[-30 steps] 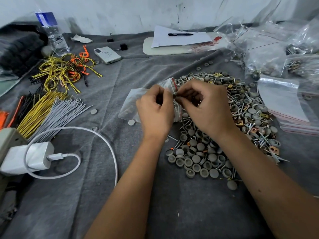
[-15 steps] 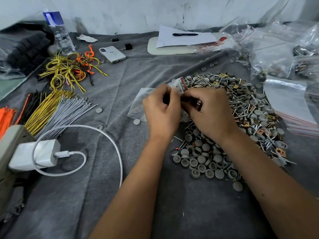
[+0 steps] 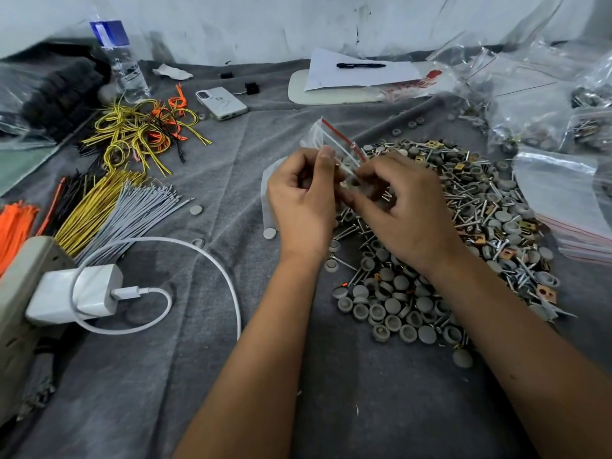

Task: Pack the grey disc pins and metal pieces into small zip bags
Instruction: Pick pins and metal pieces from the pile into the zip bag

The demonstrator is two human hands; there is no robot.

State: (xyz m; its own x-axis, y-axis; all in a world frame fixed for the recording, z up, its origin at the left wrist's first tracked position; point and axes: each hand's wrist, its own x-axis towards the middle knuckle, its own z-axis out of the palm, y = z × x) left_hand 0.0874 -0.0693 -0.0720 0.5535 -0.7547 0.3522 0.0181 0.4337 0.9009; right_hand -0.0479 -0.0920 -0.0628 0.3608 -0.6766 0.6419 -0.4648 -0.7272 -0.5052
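Filling a bag this small goes best with its mouth kept wide and tilted up, and both hands meet over the middle of the grey cloth point(image 3: 347, 409) to do that. Nearest the person lies the heap of grey disc pins point(image 3: 394, 306), spreading toward the cloth's right edge, where it mixes with screws and square metal pieces point(image 3: 477, 207). Above the heap's left side, the left hand point(image 3: 303, 197) pinches the small zip bag point(image 3: 326, 135) between thumb and curled fingers, red zip strip uppermost. The right hand point(image 3: 402, 207) curls its fingers at the bag's mouth; whether they hold a pin or only plastic I cannot tell. I judge the parts should go in shank first, so points do not snag the film. Toward the far right corner lie filled bags point(image 3: 530, 104).
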